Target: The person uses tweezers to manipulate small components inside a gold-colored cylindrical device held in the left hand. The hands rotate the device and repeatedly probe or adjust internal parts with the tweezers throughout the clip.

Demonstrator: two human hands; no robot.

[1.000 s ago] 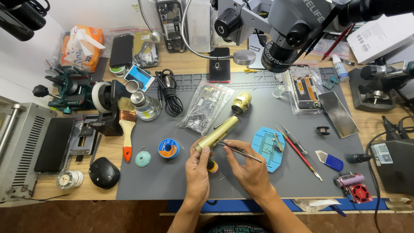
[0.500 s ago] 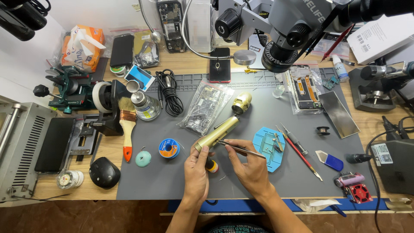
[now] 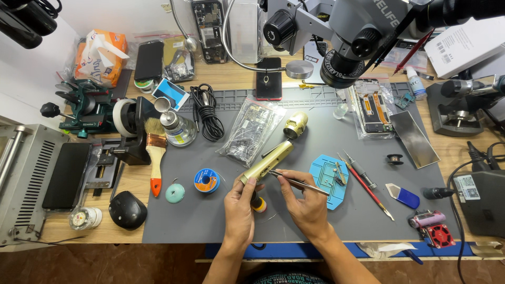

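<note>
The gold handpiece (image 3: 267, 164), angled above the grey mat (image 3: 326, 131), stays gripped in my left hand (image 3: 239, 208), while my right hand (image 3: 305, 202) has brought the pinched tweezers (image 3: 297, 182) against its body.

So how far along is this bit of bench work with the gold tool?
Already done: the gold cap is off and lies apart on the grey work mat. In hand: the left hand steadies the gold cylindrical tool while the right hand works thin metal tweezers at its side. Left: the cap is not back on, and the opened phone waits in its clear bag.
</note>
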